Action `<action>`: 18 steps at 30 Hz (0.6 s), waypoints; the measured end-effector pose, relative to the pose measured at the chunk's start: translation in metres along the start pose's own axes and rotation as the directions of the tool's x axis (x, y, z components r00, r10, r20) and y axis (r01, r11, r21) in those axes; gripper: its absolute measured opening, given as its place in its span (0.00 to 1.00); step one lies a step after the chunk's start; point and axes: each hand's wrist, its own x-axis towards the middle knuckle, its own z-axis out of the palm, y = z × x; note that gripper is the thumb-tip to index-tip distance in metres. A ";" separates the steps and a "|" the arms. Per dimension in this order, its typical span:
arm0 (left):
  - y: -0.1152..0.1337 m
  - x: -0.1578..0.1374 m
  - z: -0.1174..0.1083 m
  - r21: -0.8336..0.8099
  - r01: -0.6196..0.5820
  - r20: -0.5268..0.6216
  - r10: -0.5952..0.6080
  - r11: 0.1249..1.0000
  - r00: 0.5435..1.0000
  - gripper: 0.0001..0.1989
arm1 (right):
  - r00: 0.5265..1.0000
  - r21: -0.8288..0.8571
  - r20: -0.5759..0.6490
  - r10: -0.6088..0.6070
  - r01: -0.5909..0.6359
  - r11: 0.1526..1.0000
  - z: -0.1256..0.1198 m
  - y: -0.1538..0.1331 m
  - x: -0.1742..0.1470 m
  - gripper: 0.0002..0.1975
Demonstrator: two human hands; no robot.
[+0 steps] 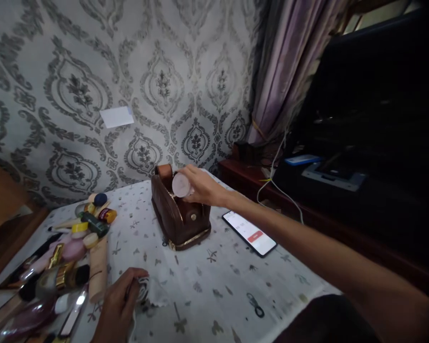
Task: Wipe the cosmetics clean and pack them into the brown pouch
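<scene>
My right hand [200, 186] is closed around a pale, translucent round-ended container [181, 185], its flat end facing me. It is held at the open top of a brown leather toiletry bag [180, 221] with a gold zip and a tan handle; whether part of the container is inside the bag cannot be seen. Low on the table, my left hand [119, 300] has its fingers curled against a bundled white cord [143, 288]. Beside that cord lies a crumpled clear plastic piece [159, 293].
Several cosmetics, such as a beige tube [98, 269], a dark green bottle [94, 224] and a pink bottle [32, 317], crowd the table's left side. A lit phone [249, 233] lies right of the bag. A large black screen [372, 143] stands at the right, with a white cable [282, 190] nearby.
</scene>
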 end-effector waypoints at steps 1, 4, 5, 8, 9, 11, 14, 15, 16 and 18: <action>-0.002 0.000 0.001 -0.002 0.005 0.008 -0.004 1.000 1.000 0.15 | 0.993 -0.125 0.111 -0.050 0.064 0.990 0.000 0.009 0.013 0.29; -0.006 -0.001 0.005 -0.036 0.004 -0.017 -0.004 0.999 1.000 0.16 | 0.928 -0.399 0.362 -0.094 0.245 0.884 0.014 0.028 0.043 0.24; -0.006 -0.001 0.007 -0.049 0.003 -0.041 -0.005 0.999 0.999 0.16 | 0.906 -0.442 0.414 -0.092 0.289 0.849 0.020 0.032 0.050 0.22; -0.007 0.000 0.008 -0.064 -0.030 -0.075 0.025 0.997 0.997 0.16 | 0.869 -0.473 0.488 -0.085 0.345 0.811 0.042 0.041 0.067 0.16; -0.007 0.000 0.008 -0.063 -0.054 -0.069 0.050 0.997 0.996 0.16 | 0.863 -0.470 0.498 -0.085 0.351 0.810 0.050 0.043 0.070 0.14; -0.008 0.002 0.006 -0.055 -0.101 -0.037 0.099 0.993 0.994 0.16 | 0.852 -0.473 0.518 -0.082 0.365 0.802 0.064 0.049 0.077 0.14; -0.010 0.003 0.004 -0.031 -0.144 -0.025 0.143 0.989 0.989 0.15 | 0.848 -0.491 0.526 -0.061 0.361 0.793 0.086 0.058 0.085 0.16; -0.012 0.003 0.004 -0.019 -0.156 -0.028 0.155 0.988 0.987 0.15 | 0.850 -0.500 0.524 -0.048 0.353 0.791 0.093 0.061 0.088 0.16; -0.013 0.003 0.005 -0.006 -0.167 -0.036 0.167 0.986 0.985 0.15 | 0.854 -0.509 0.520 -0.036 0.343 0.790 0.100 0.064 0.091 0.15; -0.018 0.003 0.006 0.013 -0.182 -0.050 0.182 0.983 0.982 0.14 | 0.862 -0.520 0.507 -0.017 0.322 0.791 0.112 0.071 0.096 0.15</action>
